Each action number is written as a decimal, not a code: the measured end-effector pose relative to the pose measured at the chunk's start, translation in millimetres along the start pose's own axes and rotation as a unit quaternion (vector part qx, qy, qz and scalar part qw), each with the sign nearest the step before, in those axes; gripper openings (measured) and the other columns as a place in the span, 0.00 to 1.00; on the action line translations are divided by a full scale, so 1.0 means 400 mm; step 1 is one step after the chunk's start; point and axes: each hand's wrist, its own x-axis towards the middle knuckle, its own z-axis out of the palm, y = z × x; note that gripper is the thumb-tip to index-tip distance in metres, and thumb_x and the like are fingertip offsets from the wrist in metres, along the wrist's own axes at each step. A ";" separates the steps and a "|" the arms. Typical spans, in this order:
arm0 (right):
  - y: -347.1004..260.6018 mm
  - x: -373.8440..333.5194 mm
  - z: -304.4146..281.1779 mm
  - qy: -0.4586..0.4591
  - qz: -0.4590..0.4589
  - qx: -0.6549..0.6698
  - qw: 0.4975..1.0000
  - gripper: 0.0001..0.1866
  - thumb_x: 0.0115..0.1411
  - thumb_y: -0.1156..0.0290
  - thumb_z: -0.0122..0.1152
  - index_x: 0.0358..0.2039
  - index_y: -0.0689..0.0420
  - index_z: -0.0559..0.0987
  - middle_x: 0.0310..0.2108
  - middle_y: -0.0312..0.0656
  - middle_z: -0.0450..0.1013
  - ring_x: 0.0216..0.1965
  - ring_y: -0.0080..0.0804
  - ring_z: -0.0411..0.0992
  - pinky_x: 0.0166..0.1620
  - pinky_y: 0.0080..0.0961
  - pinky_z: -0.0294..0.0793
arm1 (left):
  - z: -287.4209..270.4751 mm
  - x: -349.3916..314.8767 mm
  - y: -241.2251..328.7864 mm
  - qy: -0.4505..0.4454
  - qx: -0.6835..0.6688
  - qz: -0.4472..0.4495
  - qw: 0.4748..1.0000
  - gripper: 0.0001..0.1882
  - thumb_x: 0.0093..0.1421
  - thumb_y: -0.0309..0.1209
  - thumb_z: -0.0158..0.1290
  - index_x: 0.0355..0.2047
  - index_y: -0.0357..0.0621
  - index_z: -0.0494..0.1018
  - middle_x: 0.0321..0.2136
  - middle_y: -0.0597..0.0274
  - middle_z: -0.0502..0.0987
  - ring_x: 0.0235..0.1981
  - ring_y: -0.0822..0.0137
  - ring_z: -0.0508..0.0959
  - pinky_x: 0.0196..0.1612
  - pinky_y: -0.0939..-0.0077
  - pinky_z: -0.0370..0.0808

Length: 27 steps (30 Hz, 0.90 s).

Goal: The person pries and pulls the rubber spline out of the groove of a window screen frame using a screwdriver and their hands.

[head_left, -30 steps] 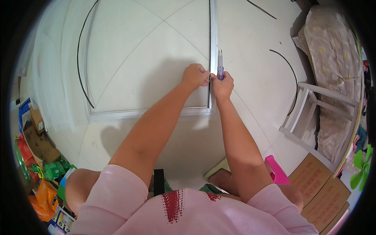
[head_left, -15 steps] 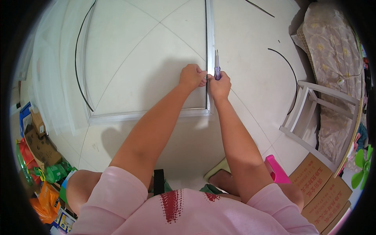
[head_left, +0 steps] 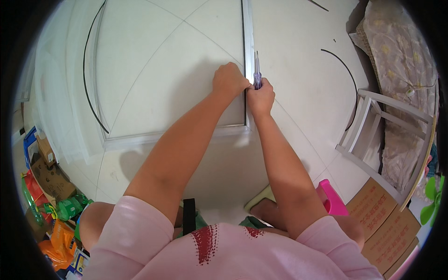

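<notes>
A silver metal frame (head_left: 177, 134) lies flat on the floor in front of me. A black strip (head_left: 243, 28) runs along the inner edge of its right rail. My left hand (head_left: 228, 80) is closed against that rail from inside the frame; its fingertips and whatever they pinch are hidden. Just outside the rail, my right hand (head_left: 261, 100) grips a screwdriver (head_left: 257, 80) with a clear purple handle, its shaft pointing away from me. The thumb side of the right hand meets the left hand's fingers over the rail.
Loose black strips lie left (head_left: 84, 74) and right of the frame. Sheer white fabric (head_left: 63, 93) hangs at the left. A grey rack (head_left: 359, 123), cardboard boxes (head_left: 373, 205) and a pink plastic stool (head_left: 330, 198) are at the right; bottles and bags (head_left: 60, 238) crowd the lower left.
My left hand has moved slightly farther along the rail and turned, its fingers now meeting the right hand. The right hand keeps the screwdriver. The whole view has shifted slightly.
</notes>
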 end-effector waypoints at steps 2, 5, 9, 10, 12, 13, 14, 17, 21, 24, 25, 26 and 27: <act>0.007 0.005 0.002 0.006 -0.005 0.009 1.000 0.10 0.48 0.68 0.62 0.26 0.61 0.73 0.23 0.50 0.74 0.27 0.51 0.73 0.34 0.41 0.72 | 0.010 -0.025 0.024 0.038 0.025 0.006 0.999 0.13 0.43 0.35 0.62 0.21 0.36 0.76 0.25 0.47 0.79 0.28 0.55 0.81 0.31 0.65 0.79; 0.017 0.013 -0.003 -0.004 -0.003 0.014 1.000 0.11 0.48 0.66 0.60 0.26 0.61 0.72 0.23 0.52 0.74 0.27 0.53 0.73 0.35 0.42 0.72 | 0.011 -0.026 0.045 0.071 0.061 0.011 0.996 0.13 0.44 0.35 0.61 0.23 0.37 0.76 0.27 0.48 0.80 0.29 0.56 0.81 0.31 0.64 0.78; 0.002 -0.032 -0.020 -0.021 -0.027 0.031 0.999 0.13 0.54 0.63 0.58 0.33 0.60 0.72 0.29 0.55 0.75 0.33 0.54 0.74 0.38 0.40 0.72 | 0.040 -0.008 -0.070 0.132 0.014 0.106 0.985 0.13 0.48 0.34 0.58 0.32 0.38 0.77 0.30 0.54 0.79 0.36 0.51 0.79 0.37 0.62 0.77; 0.008 -0.061 -0.038 -0.008 -0.030 0.052 0.998 0.14 0.56 0.62 0.56 0.36 0.59 0.72 0.32 0.56 0.75 0.35 0.54 0.74 0.40 0.40 0.71 | 0.037 -0.024 -0.083 0.133 0.010 0.109 0.985 0.13 0.48 0.34 0.58 0.32 0.38 0.77 0.30 0.54 0.79 0.36 0.51 0.79 0.37 0.62 0.77; 0.017 -0.124 -0.072 -0.054 -0.023 0.015 0.998 0.18 0.61 0.63 0.53 0.49 0.57 0.71 0.36 0.56 0.75 0.38 0.55 0.73 0.43 0.40 0.71 | 0.055 -0.095 -0.121 0.192 -0.093 0.169 0.962 0.12 0.51 0.31 0.57 0.35 0.39 0.75 0.36 0.55 0.78 0.42 0.51 0.76 0.46 0.62 0.73; 0.027 -0.142 -0.087 -0.049 -0.078 -0.020 0.996 0.20 0.61 0.65 0.52 0.53 0.55 0.69 0.36 0.55 0.75 0.38 0.54 0.74 0.42 0.41 0.71 | 0.065 -0.131 -0.133 0.191 -0.101 0.170 0.961 0.12 0.51 0.31 0.57 0.35 0.39 0.75 0.36 0.55 0.78 0.42 0.51 0.76 0.46 0.62 0.73; 0.036 -0.148 -0.097 -0.042 -0.133 -0.054 0.989 0.23 0.61 0.67 0.52 0.58 0.53 0.67 0.36 0.54 0.75 0.37 0.54 0.74 0.42 0.42 0.71 | 0.079 -0.158 -0.144 0.219 -0.062 0.282 0.932 0.14 0.51 0.31 0.58 0.38 0.40 0.74 0.42 0.55 0.75 0.47 0.53 0.73 0.50 0.61 0.69; 0.043 -0.148 -0.093 -0.049 -0.198 -0.120 0.972 0.27 0.61 0.71 0.50 0.62 0.48 0.64 0.35 0.52 0.73 0.33 0.50 0.74 0.38 0.41 0.73 | 0.123 -0.236 -0.203 0.194 0.000 0.414 0.889 0.21 0.50 0.31 0.60 0.45 0.40 0.71 0.51 0.55 0.71 0.55 0.55 0.67 0.58 0.59 0.61; -0.001 -0.144 -0.075 -0.093 -0.211 -0.218 0.948 0.27 0.61 0.72 0.50 0.63 0.48 0.64 0.35 0.52 0.72 0.31 0.49 0.73 0.35 0.40 0.74 | 0.154 -0.284 -0.260 0.114 0.092 0.442 0.885 0.30 0.47 0.34 0.63 0.50 0.37 0.69 0.55 0.55 0.67 0.61 0.56 0.61 0.62 0.56 0.56; -0.005 -0.132 -0.055 -0.089 -0.189 -0.208 0.956 0.27 0.62 0.71 0.49 0.63 0.49 0.63 0.34 0.52 0.72 0.31 0.49 0.73 0.34 0.43 0.73 | 0.167 -0.278 -0.267 0.147 0.091 0.456 0.873 0.29 0.47 0.35 0.62 0.49 0.38 0.70 0.54 0.55 0.68 0.60 0.57 0.62 0.62 0.56 0.56; -0.003 -0.128 -0.048 -0.088 -0.189 -0.210 0.955 0.27 0.62 0.71 0.49 0.63 0.49 0.63 0.34 0.52 0.72 0.31 0.49 0.73 0.34 0.43 0.73 | 0.171 -0.275 -0.269 0.147 0.088 0.457 0.873 0.29 0.47 0.35 0.62 0.49 0.38 0.70 0.54 0.55 0.68 0.60 0.57 0.62 0.62 0.56 0.56; 0.000 -0.126 -0.040 -0.065 -0.195 -0.194 0.959 0.25 0.63 0.71 0.48 0.62 0.49 0.64 0.30 0.52 0.72 0.29 0.49 0.73 0.34 0.41 0.72 | 0.174 -0.272 -0.272 0.146 0.092 0.461 0.871 0.28 0.47 0.35 0.62 0.49 0.39 0.71 0.54 0.55 0.68 0.60 0.57 0.62 0.63 0.56 0.56; 0.003 -0.123 -0.035 -0.042 -0.202 -0.177 0.962 0.24 0.64 0.70 0.47 0.62 0.49 0.65 0.27 0.52 0.73 0.28 0.49 0.72 0.34 0.40 0.71 | 0.177 -0.270 -0.275 0.146 0.095 0.464 0.868 0.27 0.47 0.35 0.62 0.49 0.40 0.71 0.54 0.56 0.68 0.60 0.57 0.62 0.63 0.56 0.56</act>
